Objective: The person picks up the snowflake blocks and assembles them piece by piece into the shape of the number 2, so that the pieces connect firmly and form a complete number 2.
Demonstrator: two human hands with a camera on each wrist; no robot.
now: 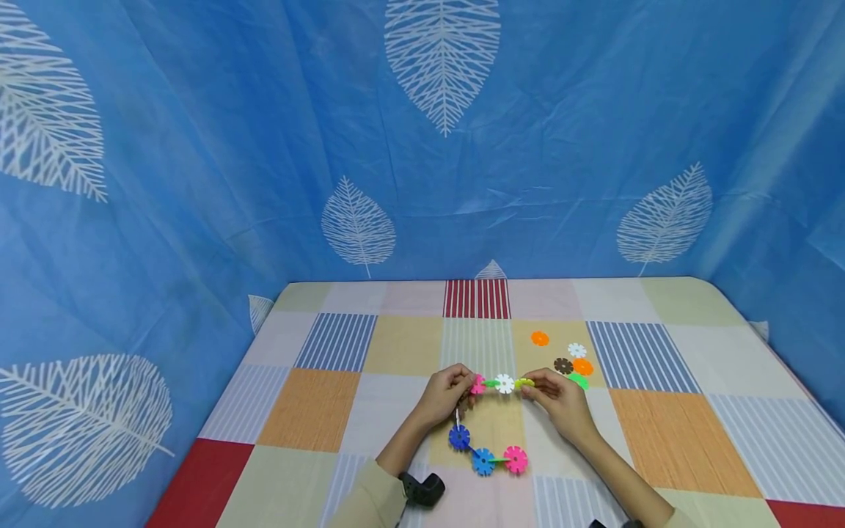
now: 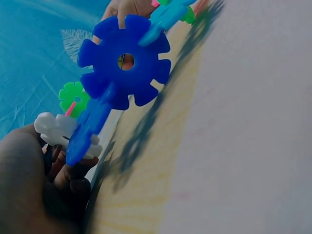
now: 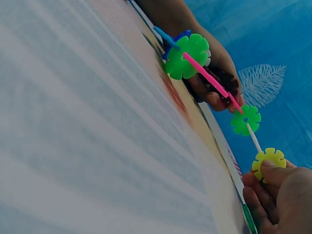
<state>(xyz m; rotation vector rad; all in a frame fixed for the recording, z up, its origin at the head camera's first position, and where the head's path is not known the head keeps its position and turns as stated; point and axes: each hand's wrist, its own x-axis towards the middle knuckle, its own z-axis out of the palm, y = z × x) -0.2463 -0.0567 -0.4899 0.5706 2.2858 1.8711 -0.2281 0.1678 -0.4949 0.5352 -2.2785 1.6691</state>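
Observation:
Several notched plastic snowflake discs are slotted together into a curved chain between my hands. My left hand point(image 1: 444, 396) grips the chain beside a pink disc point(image 1: 478, 384); its fingers partly hide the pieces there. My right hand point(image 1: 561, 403) pinches a yellow disc point(image 3: 269, 163) at the other end, thumb on its face. Between the hands run a green disc point(image 3: 245, 120) and a white disc point(image 1: 505, 383). Below the left hand, the chain continues through a dark blue disc point(image 2: 124, 62) and a lighter blue disc point(image 1: 483, 462), ending at another pink disc point(image 1: 516, 460).
Beyond my right hand lie loose discs: an orange one point(image 1: 540, 338), a white one point(image 1: 577, 350), a brown one point(image 1: 563, 366), a second orange one point(image 1: 583, 367) and a green one point(image 1: 579, 380). A patchwork cloth point(image 1: 310, 411) covers the table. Blue leaf-print curtains point(image 1: 528, 147) surround it.

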